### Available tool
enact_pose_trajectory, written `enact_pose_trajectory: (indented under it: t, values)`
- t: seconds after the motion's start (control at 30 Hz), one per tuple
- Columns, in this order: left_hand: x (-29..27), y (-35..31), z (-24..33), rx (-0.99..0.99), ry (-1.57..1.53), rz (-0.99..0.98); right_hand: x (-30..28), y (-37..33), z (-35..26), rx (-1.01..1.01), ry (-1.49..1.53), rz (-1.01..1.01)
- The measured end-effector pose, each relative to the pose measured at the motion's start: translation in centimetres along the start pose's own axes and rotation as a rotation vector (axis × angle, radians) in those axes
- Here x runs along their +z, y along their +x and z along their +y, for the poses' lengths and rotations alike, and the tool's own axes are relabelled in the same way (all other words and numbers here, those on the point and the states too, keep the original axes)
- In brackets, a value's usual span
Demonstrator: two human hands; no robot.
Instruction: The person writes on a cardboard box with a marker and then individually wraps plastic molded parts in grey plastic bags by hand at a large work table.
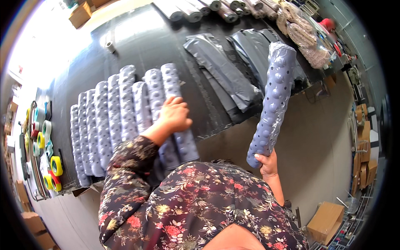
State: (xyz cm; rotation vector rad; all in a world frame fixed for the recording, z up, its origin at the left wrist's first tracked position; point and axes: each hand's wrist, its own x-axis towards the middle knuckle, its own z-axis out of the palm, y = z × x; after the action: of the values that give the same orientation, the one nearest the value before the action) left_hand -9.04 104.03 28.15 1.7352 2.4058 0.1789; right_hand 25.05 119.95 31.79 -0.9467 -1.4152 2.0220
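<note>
In my right hand [268,163] is a rolled bath mat [275,96], bluish grey with holes and round bumps, in shiny clear film. I grip it near its lower end, and it stands up at a slight tilt beyond the table's front edge. My left hand [174,114] lies curled over another rolled mat [170,79], the rightmost of a row on the table. More rolled mats [101,125] of the same kind lie side by side to its left. Part of the roll beneath my left hand is hidden by the hand.
Grey plastic bags [225,68] lie flat on the black table [137,50], right of the row. Wrapped rolls [189,12] line the far edge, with beige bundles [302,35] at far right. Tape rolls [56,166] sit at left. A cardboard box [325,221] stands on the floor, lower right.
</note>
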Motion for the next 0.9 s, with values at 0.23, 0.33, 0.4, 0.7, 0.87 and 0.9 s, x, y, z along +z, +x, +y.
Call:
enact_pose_trajectory:
  t: [0.23, 0.33, 0.4, 0.7, 0.87, 0.9]
  values:
    - [-0.9, 4.0, 4.1, -0.377, 0.298, -0.27, -7.7, 3.0, -3.1, -0.038, -0.025, -0.089]
    - [-0.4, 9.4, 6.2, -0.502, -0.386, -0.038, -11.1, 3.7, -4.1, 0.037, 0.015, -0.12]
    - [2.2, 14.1, 6.9, -0.668, -0.794, 0.169, -13.8, 4.7, -4.8, 0.097, -0.005, -0.133]
    - [2.6, 25.1, 12.0, -1.327, -0.901, 0.267, -20.5, 8.3, -6.3, 0.153, -0.012, -0.219]
    - [4.6, 24.5, 10.4, -1.144, -0.963, 0.55, -20.3, 8.7, -6.8, 0.153, 0.016, -0.201]
    - [5.2, 24.3, 9.5, -1.051, -1.084, 0.584, -20.0, 9.0, -6.8, 0.155, 0.025, -0.202]
